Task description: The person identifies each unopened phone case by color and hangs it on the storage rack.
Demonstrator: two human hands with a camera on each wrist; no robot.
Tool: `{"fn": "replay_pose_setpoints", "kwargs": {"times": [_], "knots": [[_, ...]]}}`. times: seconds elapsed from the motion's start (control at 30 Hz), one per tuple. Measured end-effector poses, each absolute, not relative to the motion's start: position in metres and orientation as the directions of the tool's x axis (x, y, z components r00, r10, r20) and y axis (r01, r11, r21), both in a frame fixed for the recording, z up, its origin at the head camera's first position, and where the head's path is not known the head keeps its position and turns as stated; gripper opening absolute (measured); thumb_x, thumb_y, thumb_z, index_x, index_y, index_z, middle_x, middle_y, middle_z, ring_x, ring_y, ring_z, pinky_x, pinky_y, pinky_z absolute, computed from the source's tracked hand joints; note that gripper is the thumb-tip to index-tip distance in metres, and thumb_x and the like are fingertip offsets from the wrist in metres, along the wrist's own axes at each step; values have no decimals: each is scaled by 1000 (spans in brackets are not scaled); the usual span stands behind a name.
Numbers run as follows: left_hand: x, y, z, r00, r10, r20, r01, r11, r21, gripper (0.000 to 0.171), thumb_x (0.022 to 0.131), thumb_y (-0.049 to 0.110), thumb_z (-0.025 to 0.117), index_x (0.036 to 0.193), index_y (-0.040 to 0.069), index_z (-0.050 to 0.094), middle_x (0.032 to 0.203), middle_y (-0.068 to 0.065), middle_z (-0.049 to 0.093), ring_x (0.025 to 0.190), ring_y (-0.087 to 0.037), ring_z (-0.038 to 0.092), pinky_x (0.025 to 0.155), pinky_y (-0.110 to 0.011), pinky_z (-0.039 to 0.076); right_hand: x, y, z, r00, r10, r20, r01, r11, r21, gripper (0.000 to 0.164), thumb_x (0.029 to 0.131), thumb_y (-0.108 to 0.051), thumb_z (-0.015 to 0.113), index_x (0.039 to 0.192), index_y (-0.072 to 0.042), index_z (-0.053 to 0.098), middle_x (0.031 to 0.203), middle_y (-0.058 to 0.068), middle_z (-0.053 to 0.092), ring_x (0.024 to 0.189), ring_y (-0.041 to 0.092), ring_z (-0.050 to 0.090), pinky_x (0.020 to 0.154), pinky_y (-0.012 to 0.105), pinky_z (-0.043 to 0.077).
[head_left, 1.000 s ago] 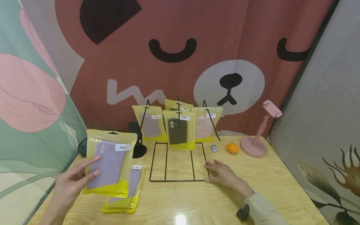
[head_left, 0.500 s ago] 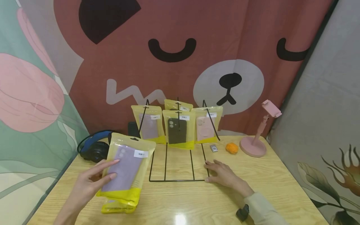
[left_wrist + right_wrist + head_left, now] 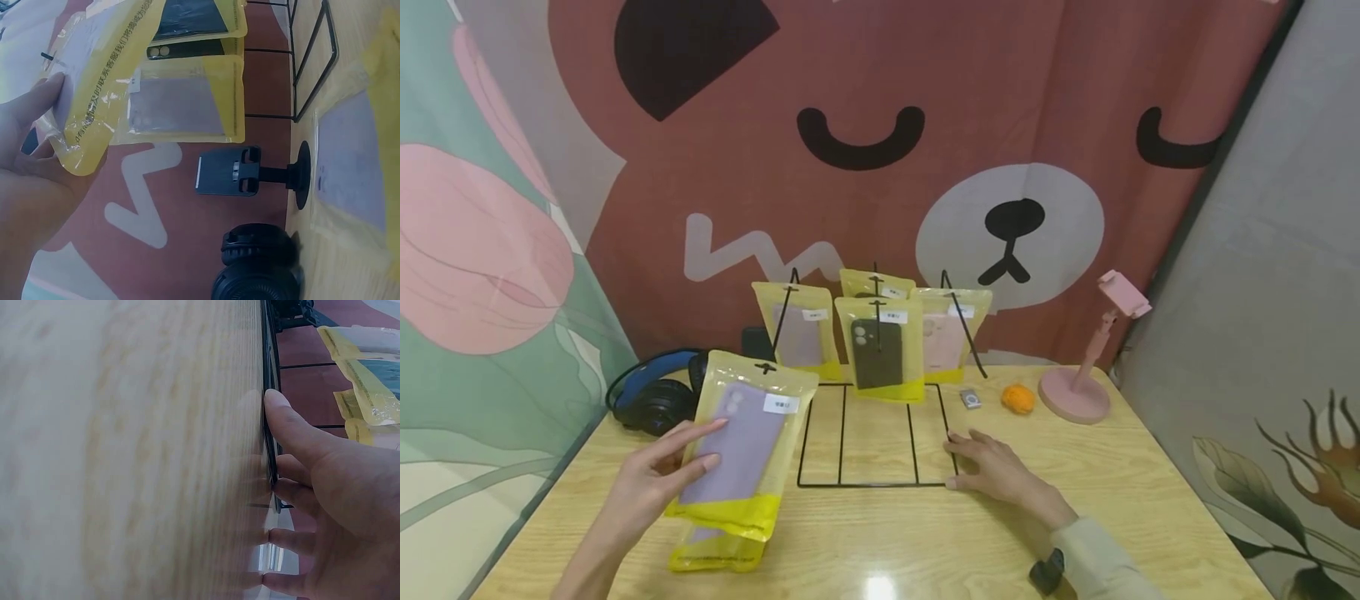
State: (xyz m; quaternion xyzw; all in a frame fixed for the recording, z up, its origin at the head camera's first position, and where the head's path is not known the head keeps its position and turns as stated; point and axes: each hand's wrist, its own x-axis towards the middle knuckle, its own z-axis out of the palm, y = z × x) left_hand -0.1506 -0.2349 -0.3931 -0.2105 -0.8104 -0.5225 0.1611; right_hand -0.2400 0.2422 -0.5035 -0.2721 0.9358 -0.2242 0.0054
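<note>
My left hand [image 3: 647, 475] pinches a yellow-edged clear pouch with a lilac phone case [image 3: 741, 442] inside, thumb in front, held above the table. Below it lies another pouched lilac phone case [image 3: 718, 557], partly covered by the held one. A black wire display rack [image 3: 880, 484] stands at mid-table, with several pouched phone cases hanging from its hooks, including a dark one [image 3: 880, 354] and a pink one [image 3: 946, 342]. My right hand [image 3: 996, 468] rests at the rack's right base wire; its thumb and fingertips touch the wire and table in the right wrist view.
Headphones [image 3: 658, 400] lie at the back left, near a black phone stand [image 3: 250, 172]. Right of the rack are a small silver clip-on device [image 3: 971, 399], an orange ball-like object [image 3: 1018, 398] and a pink phone stand [image 3: 1078, 392]. A curtain hangs behind.
My left hand has carried the pouched lilac case rightward towards the rack, then nearly stopped. The headphones have come into fuller view. My right hand has stayed put.
</note>
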Motion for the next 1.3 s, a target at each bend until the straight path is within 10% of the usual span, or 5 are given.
{"fn": "replay_pose_setpoints", "kwargs": {"times": [0.37, 0.63, 0.77, 0.9, 1.3], "knots": [[-196, -219, -404, -897, 77, 436, 437, 312, 844, 42, 89, 10, 69, 131, 11, 62, 75, 5, 39, 65, -7, 35, 54, -24, 34, -239, 243, -501, -854, -509, 110, -503, 752, -426, 67, 85, -47, 68, 136, -6, 55, 146, 16, 44, 132, 52, 33, 97, 74, 28], [-233, -206, -409, -930, 27, 366, 361, 253, 898, 45, 91, 21, 69, 134, 18, 59, 123, 10, 60, 107, 6, 49, 83, -13, 43, -238, 240, -501, -857, -507, 91, -489, 744, -455, 67, 85, -46, 68, 137, -6, 54, 147, 17, 42, 133, 52, 31, 97, 74, 25], [-247, -203, -410, -944, 14, 330, 325, 229, 918, 48, 89, 21, 70, 135, 19, 59, 122, 10, 59, 100, -5, 51, 86, -27, 45, -238, 240, -502, -860, -504, 81, -480, 745, -463, 67, 85, -46, 68, 137, -6, 54, 147, 16, 42, 134, 52, 29, 98, 74, 24], [-257, -201, -410, -950, 41, 311, 313, 180, 932, 50, 90, 22, 70, 138, 18, 56, 144, 2, 48, 140, -19, 30, 113, -50, 26, -238, 240, -502, -861, -501, 85, -480, 748, -458, 66, 85, -46, 68, 137, -7, 54, 147, 16, 43, 134, 52, 30, 99, 74, 24], [-263, -208, -422, -950, 75, 305, 313, 158, 936, 43, 98, 32, 57, 138, 17, 56, 142, 1, 50, 134, -14, 40, 108, -34, 36, -239, 241, -504, -860, -503, 85, -483, 750, -452, 67, 85, -47, 68, 137, -8, 54, 147, 15, 42, 134, 51, 30, 99, 73, 25]]}}
